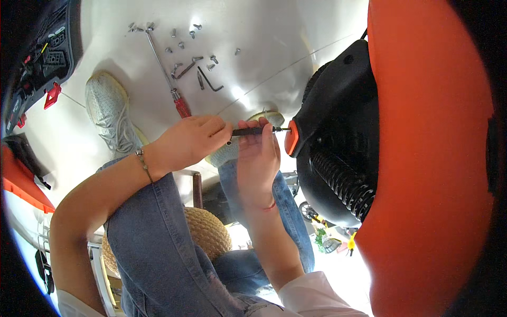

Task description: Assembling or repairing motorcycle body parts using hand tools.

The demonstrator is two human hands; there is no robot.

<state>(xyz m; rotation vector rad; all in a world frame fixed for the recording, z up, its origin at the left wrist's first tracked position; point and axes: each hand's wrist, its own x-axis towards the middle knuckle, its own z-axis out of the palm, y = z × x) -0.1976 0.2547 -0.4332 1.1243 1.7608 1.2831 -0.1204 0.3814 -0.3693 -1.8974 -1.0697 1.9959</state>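
My left hand closes its fingers around the rear end of a black-handled screwdriver. Further along the same handle, my right hand grips it between thumb and fingers. The screwdriver lies nearly level, and its thin tip meets a small orange cap at the left end of a black housing. Whether the tip sits in a screw head is too small to tell. Right of that housing rises a large orange panel, and below it shows a black coil spring.
On the pale floor lie a red-handled screwdriver, a hex key, a small bit and several loose screws. A black tool case with red latches is at the upper left. A woven stool seat shows between my legs.
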